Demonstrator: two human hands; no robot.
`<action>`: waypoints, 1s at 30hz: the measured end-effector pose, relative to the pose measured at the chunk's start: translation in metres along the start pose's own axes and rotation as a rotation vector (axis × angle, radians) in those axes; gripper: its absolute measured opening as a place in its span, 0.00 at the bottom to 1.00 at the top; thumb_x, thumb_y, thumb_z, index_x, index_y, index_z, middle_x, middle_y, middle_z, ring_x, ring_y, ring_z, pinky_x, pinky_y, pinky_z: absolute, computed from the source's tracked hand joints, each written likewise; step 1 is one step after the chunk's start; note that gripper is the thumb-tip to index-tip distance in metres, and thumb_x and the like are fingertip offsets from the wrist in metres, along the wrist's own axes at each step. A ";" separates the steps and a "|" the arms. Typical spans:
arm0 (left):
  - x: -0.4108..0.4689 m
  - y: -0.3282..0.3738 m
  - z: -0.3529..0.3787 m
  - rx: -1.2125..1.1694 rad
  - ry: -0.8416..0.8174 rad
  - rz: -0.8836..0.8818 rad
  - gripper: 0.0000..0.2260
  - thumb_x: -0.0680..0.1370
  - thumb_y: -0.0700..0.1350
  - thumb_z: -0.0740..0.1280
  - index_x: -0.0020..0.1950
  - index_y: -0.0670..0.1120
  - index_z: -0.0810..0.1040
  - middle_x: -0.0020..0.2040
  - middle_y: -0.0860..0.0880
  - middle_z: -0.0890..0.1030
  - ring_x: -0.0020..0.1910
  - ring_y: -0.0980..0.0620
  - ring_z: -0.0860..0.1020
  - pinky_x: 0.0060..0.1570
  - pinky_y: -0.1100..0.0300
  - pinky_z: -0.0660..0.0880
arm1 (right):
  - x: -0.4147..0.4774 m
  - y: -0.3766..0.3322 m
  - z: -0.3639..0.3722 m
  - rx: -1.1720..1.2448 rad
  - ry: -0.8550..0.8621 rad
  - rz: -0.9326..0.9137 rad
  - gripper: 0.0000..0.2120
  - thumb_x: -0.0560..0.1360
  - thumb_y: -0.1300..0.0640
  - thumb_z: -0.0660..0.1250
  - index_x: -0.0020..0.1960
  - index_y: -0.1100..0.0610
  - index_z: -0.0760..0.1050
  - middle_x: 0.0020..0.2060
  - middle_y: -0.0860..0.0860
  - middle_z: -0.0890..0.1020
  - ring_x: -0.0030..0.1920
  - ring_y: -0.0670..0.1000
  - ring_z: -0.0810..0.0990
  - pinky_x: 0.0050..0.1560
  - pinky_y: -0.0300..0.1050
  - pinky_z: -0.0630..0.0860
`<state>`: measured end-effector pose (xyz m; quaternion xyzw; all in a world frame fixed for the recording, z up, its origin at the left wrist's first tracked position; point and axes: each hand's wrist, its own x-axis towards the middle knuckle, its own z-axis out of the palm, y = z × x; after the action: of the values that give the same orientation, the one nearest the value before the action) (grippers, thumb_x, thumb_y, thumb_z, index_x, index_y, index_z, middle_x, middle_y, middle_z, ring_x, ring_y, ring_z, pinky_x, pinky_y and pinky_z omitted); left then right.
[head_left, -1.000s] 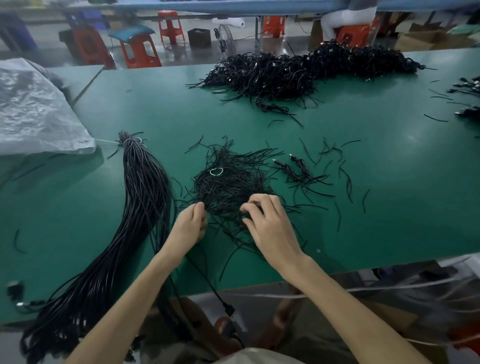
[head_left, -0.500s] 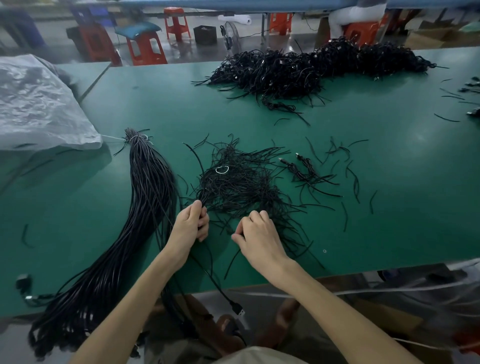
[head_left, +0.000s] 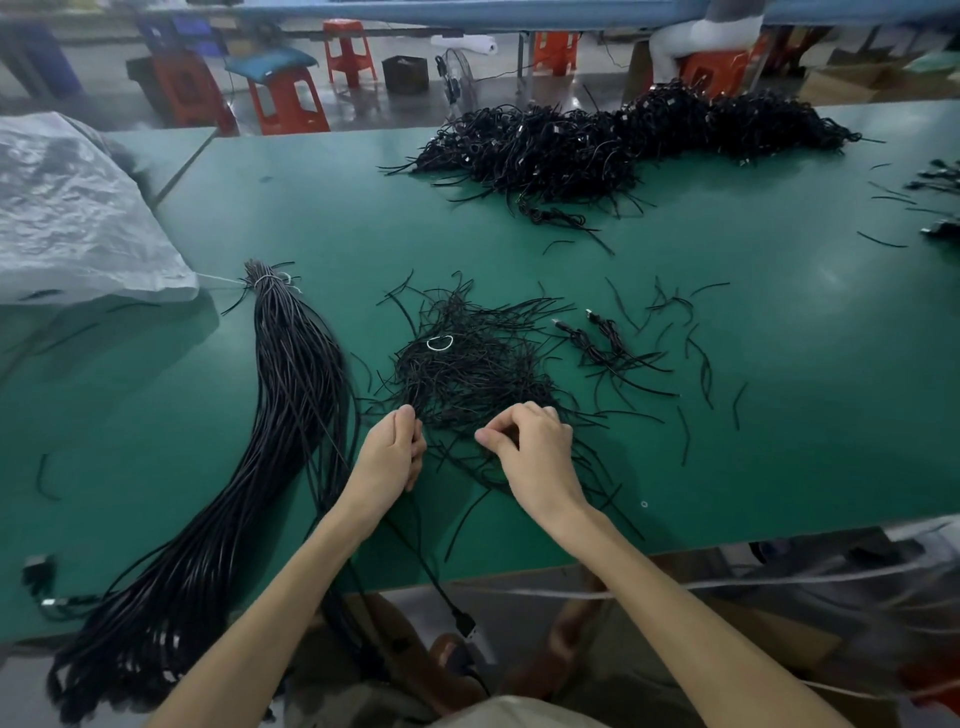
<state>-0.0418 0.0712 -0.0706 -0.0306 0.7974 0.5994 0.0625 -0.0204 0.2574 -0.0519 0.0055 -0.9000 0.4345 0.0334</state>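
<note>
Loose tie pile (head_left: 467, 364) lies just beyond both hands. Right hand (head_left: 535, 452) is on the pile's near edge, thumb and forefinger pinched on a tie, and is the nearer hand. The strands mostly run away from it. Left hand (head_left: 389, 457) is at the pile's near-left corner, fingers curled round a thin cable (head_left: 423, 561) that drops to its plug (head_left: 466, 621). Knuckles hide which tie is pinched.

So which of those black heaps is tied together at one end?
The long bundle on the left: a pale tie binds its far end. The tangle in the middle and the big heap farther back both lie loose.
</note>
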 end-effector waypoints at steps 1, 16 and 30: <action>0.001 0.002 0.003 0.046 0.002 -0.001 0.17 0.87 0.50 0.51 0.40 0.46 0.63 0.30 0.54 0.63 0.26 0.53 0.61 0.29 0.55 0.62 | -0.001 -0.003 -0.001 0.077 -0.003 0.005 0.07 0.79 0.50 0.71 0.43 0.48 0.77 0.43 0.41 0.78 0.51 0.45 0.72 0.55 0.42 0.65; -0.009 0.013 0.010 -0.078 -0.301 -0.012 0.18 0.86 0.56 0.53 0.42 0.46 0.64 0.32 0.53 0.60 0.28 0.54 0.58 0.28 0.60 0.58 | -0.005 -0.010 0.003 0.385 -0.022 0.104 0.05 0.76 0.52 0.75 0.44 0.52 0.81 0.38 0.46 0.84 0.38 0.39 0.80 0.40 0.31 0.73; -0.023 0.037 -0.009 -0.265 -0.570 -0.149 0.18 0.86 0.58 0.56 0.40 0.49 0.67 0.34 0.51 0.60 0.28 0.52 0.57 0.30 0.62 0.62 | -0.001 -0.003 -0.023 0.712 -0.361 0.057 0.22 0.72 0.53 0.79 0.63 0.50 0.77 0.52 0.50 0.81 0.51 0.47 0.79 0.56 0.41 0.78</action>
<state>-0.0238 0.0720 -0.0295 0.0725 0.6584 0.6763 0.3223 -0.0178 0.2738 -0.0351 0.0679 -0.6846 0.7119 -0.1411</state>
